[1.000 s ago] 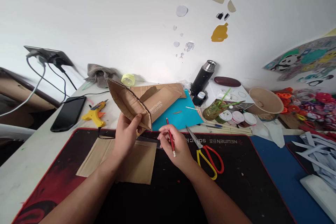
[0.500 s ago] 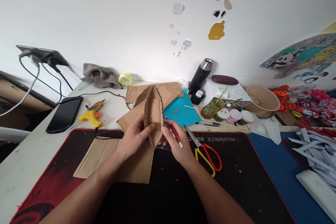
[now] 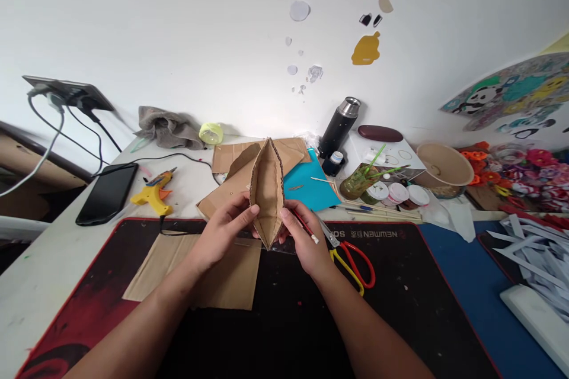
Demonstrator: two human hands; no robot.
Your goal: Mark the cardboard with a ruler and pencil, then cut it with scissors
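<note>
Squarely between both hands: cardboard boat (image 3: 267,192).

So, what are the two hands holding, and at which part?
Both hands pinch the folded brown cardboard boat shape by its two sides near the lower tip: left hand, right hand. The right also holds a red pencil.

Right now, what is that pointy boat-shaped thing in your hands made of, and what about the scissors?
The boat-shaped piece looks like brown corrugated cardboard, matte: its cut edges show little ridges. The left hand and right hand pinch its sides, and the right hand also holds a red pencil, probably painted wood. The scissors have shiny, likely metal blades and glossy red and yellow handles, probably plastic.
</note>
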